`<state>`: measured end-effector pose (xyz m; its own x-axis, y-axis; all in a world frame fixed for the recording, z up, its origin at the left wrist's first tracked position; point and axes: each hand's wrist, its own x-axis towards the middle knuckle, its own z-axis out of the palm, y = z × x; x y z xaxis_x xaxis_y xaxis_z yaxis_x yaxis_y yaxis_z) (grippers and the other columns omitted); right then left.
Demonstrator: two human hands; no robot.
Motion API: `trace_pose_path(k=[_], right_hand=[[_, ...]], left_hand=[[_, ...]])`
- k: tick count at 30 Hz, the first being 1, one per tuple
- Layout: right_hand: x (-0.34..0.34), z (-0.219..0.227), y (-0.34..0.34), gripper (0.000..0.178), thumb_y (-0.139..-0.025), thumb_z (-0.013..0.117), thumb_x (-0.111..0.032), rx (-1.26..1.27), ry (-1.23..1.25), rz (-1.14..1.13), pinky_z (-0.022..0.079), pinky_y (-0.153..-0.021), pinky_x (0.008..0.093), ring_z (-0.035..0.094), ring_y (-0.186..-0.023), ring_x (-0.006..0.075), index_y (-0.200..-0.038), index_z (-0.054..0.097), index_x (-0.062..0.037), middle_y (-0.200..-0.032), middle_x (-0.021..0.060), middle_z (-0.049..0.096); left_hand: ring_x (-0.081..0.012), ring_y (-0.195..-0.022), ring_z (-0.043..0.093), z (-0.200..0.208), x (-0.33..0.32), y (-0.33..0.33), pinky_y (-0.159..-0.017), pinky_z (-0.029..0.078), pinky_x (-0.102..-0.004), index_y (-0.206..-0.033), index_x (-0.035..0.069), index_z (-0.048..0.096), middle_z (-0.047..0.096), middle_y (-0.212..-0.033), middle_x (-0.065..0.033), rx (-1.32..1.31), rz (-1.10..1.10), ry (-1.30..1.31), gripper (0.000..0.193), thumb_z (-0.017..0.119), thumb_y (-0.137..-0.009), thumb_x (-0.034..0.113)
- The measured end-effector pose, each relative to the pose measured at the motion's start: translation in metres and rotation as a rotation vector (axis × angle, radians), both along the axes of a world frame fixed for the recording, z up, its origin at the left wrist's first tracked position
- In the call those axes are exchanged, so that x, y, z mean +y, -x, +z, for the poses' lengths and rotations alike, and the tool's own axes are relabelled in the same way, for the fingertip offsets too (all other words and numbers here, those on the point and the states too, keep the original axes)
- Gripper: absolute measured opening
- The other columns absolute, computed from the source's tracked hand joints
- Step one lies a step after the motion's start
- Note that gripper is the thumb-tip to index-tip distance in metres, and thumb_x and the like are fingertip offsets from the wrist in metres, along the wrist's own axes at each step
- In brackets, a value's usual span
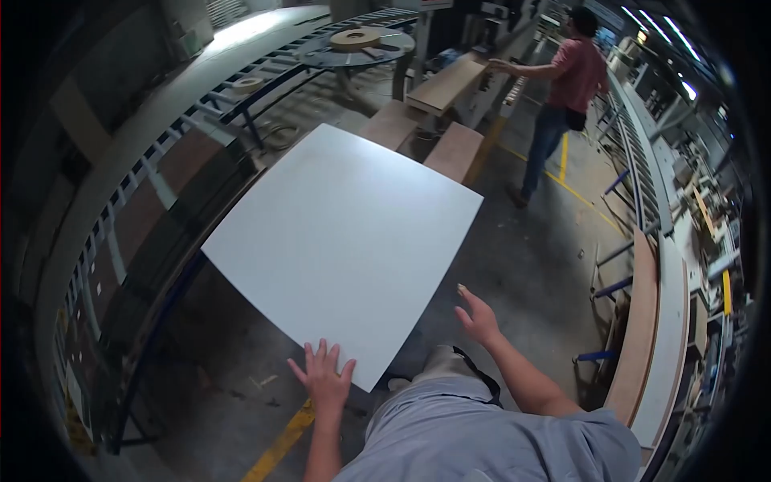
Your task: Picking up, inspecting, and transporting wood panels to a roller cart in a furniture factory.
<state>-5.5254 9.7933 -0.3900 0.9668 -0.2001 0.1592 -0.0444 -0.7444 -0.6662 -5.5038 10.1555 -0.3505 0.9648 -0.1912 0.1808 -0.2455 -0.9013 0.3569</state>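
Observation:
A large white panel lies flat in front of me, one corner pointing toward my body. My left hand rests on its near edge with the fingers spread on the surface. To the right of the panel, my right hand is held in the air, apart from the panel's right edge, with thumb and fingers apart and nothing in it. What bears the panel from below is mostly hidden by it.
Behind the panel, brown boards and a longer board lie by a machine. A co-worker stands there, one arm toward that board. Roller conveyors run along the left and right. A round table holds a tape roll.

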Motion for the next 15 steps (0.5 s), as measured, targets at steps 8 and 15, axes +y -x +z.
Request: trace_pose_path(k=[8, 15], right_hand=[[-0.143, -0.207, 0.267, 0.051, -0.076, 0.063, -0.033, 0.920, 0.138, -0.441, 0.049, -0.081, 0.0378, 0.062, -0.095, 0.0304, -0.115, 0.058, 0.0001, -0.106, 0.0200, 0.063], [-0.141, -0.186, 0.346, 0.034, -0.079, 0.063, -0.025, 0.845, -0.928, -0.831, 0.049, -0.056, 0.0344, 0.060, -0.067, 0.0182, -0.108, 0.064, -0.0074, -0.086, 0.0079, 0.066]], left_hand=[[-0.0267, -0.123, 0.045, 0.024, -0.012, -0.010, -0.108, 0.005, -0.0602, -0.102, 0.015, 0.066, 0.058, -0.121, -0.0067, 0.069, 0.031, -0.062, 0.030, 0.063, -0.077, 0.032], [-0.0280, -0.107, 0.055, 0.039, -0.041, -0.018, -0.105, 0.018, -0.0554, -0.086, 0.007, 0.069, 0.062, -0.109, -0.0116, 0.223, 0.172, -0.130, 0.032, 0.057, -0.080, 0.035]])
